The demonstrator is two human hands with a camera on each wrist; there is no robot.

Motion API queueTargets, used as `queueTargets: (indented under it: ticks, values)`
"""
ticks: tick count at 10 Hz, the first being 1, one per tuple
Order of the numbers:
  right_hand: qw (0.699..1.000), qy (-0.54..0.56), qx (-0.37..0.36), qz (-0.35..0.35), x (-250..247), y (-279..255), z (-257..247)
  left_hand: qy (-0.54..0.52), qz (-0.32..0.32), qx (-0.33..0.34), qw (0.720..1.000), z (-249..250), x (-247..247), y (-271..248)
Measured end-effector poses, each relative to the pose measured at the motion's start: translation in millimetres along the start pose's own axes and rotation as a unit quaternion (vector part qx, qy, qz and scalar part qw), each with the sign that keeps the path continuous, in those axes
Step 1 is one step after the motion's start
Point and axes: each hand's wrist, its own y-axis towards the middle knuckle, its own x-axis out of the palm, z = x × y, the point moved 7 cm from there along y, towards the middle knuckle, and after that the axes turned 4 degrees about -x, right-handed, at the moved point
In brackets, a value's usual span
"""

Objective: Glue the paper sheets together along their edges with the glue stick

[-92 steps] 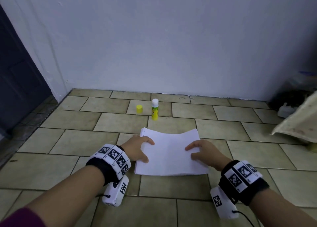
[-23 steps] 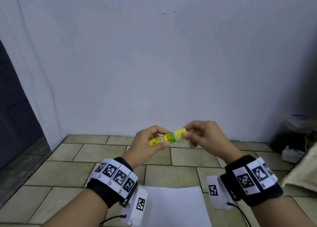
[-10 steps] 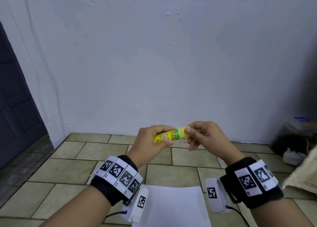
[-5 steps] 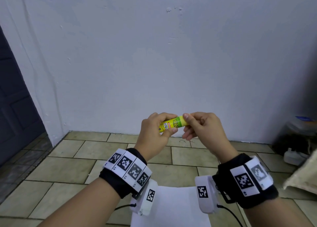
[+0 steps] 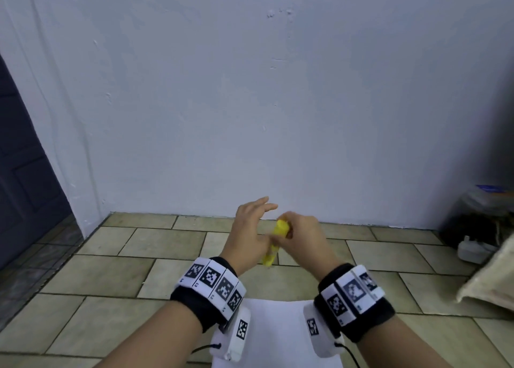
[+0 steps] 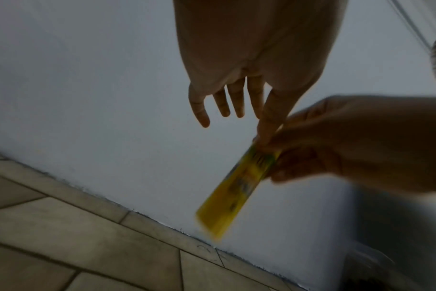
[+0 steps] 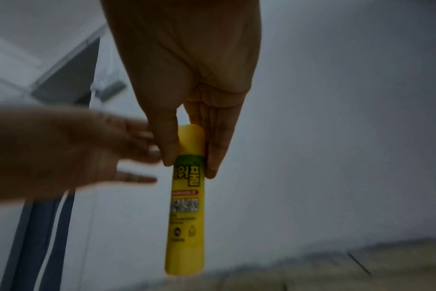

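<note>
Above the paper sheets (image 5: pixel 274 337) at 6 o'clock, our right hand (image 5: pixel 301 235) pinches the glue stick (image 7: pixel 187 198); left hand (image 5: pixel 247 228) grip wide, fingers spread.

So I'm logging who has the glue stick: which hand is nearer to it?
Right. The right hand pinches the glue stick at its upper end between thumb and fingers. The left hand is open beside it, fingers spread, not gripping.

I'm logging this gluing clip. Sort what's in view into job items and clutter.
Job:
- glue stick, pinched by the right hand
- left hand, open beside it
- paper on the floor

Clutter:
- white charger
- sack
- dark door
</note>
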Motion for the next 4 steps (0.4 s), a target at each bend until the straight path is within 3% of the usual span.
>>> queueTargets:
  ticks: [1, 2, 4]
  values:
    - [0.995, -0.057, 0.017, -0.08, 45, -10, 23, 0.013, 0.0, 0.007, 1.0, -1, -3, 0]
    - [0.989, -0.102, 0.026, -0.107, 64, -16, 33, 0.016, -0.01, 0.013, 1.0, -2, -7, -2]
    - [0.983, -0.145, 0.028, -0.107, 66, -16, 33, 0.001, 0.011, 0.006, 1.0, -9, -19, -10]
